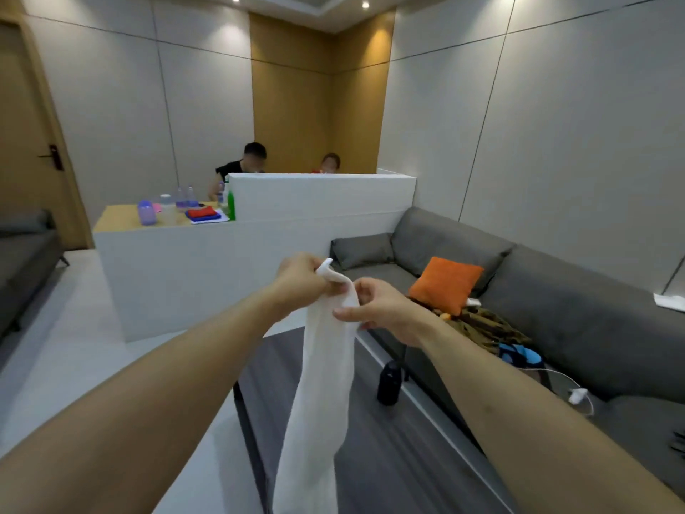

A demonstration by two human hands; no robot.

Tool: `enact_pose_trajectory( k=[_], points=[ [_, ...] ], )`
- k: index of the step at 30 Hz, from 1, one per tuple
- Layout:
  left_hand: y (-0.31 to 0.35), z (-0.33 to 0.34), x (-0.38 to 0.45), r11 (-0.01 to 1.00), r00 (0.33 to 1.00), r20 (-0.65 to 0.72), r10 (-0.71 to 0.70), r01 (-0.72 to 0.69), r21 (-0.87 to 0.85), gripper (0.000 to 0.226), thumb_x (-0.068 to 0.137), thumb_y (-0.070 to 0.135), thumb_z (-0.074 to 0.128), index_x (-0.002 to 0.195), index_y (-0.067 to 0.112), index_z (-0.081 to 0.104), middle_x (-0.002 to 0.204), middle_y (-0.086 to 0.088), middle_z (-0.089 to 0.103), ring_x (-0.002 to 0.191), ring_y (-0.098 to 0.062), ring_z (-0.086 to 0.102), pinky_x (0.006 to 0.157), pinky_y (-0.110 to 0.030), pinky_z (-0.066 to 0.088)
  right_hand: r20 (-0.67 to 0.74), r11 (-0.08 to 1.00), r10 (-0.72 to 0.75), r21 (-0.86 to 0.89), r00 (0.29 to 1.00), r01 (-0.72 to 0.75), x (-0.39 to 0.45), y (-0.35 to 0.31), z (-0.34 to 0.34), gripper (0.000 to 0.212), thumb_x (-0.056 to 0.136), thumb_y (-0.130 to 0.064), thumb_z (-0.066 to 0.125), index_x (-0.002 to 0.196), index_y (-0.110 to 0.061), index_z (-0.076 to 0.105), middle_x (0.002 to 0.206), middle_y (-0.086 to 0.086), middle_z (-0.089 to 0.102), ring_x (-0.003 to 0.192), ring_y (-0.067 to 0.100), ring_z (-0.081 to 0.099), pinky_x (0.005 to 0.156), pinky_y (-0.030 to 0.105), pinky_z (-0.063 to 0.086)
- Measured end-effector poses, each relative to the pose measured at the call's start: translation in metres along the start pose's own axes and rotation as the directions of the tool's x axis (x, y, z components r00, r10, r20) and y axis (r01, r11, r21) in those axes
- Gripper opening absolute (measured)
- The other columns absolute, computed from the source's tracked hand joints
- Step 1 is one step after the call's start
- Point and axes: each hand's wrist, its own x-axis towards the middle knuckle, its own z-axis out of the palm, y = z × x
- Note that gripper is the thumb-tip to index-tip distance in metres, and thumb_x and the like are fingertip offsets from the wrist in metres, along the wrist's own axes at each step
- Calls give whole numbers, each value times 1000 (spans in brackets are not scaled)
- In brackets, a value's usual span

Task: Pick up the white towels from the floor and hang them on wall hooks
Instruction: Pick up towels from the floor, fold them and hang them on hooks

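A long white towel (322,383) hangs down in front of me, bunched into a narrow strip. My left hand (302,278) grips its top corner, which sticks up past the fingers. My right hand (378,304) pinches the towel just below, between thumb and fingers. Both arms are stretched forward at chest height. No wall hook shows in this view.
A dark low table (389,458) lies below the towel, with a black bottle (389,382) beside it. A grey sofa (556,302) with an orange cushion (446,283) runs along the right wall. A white partition counter (259,235) with bottles stands ahead; two people sit behind it.
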Motion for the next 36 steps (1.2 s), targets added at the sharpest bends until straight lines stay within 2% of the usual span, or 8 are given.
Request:
enact_pose_trajectory(
  k=[4,9,13,17,21,24,31,36],
  points=[
    [13,1,2,993,980,-167,-107,98,-61,25,75,34,82,93,20,70,90,0,68,82,-14,65,62,-24,50,274,960,64,-281,960,16,7,27,-29,34,79,-11,80,110,-1,70,112,14,71,105,28,68,95,40,53],
    [17,-27,-4,982,942,-279,-188,185,-36,20,72,29,84,85,17,74,87,-3,71,86,-17,65,67,-27,48,342,841,245,-541,907,-23,29,60,-66,33,80,-23,79,106,-4,71,111,12,71,103,26,68,93,43,55],
    [5,-48,-13,957,913,-327,-243,281,71,16,69,26,86,78,18,75,84,-3,71,87,-19,64,68,-30,52,246,926,133,-377,960,-32,54,73,-90,17,86,-23,72,91,-7,74,93,7,74,85,21,70,77,31,57],
    [-21,-65,-9,912,886,-365,-285,368,181,19,65,28,87,76,19,75,89,1,68,89,-12,60,65,-27,49,91,954,9,-300,996,18,91,66,-100,22,87,-21,72,85,1,73,79,10,67,74,22,63,69,32,48],
    [-54,-81,15,831,883,-375,-281,419,364,20,68,34,86,77,20,74,84,1,69,83,-14,61,74,-34,54,-37,913,-73,-404,997,51,144,48,-89,18,84,-22,74,72,-9,72,72,8,65,71,21,61,64,29,45],
    [-86,-99,49,760,888,-370,-273,435,483,18,77,38,78,79,21,72,81,1,67,77,-14,61,60,-29,49,-70,782,-98,-622,993,34,198,34,-79,28,86,-21,68,58,-18,62,67,6,61,71,22,59,59,28,42],
    [-147,-145,173,659,893,-412,-182,421,623,26,87,49,62,82,24,67,79,2,62,78,-17,56,61,-29,45,-232,562,-195,-823,953,-86,333,4,-76,13,89,-27,61,84,-25,73,83,5,67,79,28,62,64,32,47],
    [-154,-163,246,705,852,-516,-95,423,569,23,91,45,60,84,24,67,72,3,58,70,-15,52,53,-26,33,-330,709,-228,-701,916,-76,401,-14,-95,19,93,-16,58,79,-17,72,79,5,65,73,21,58,67,32,50]
  ],
)
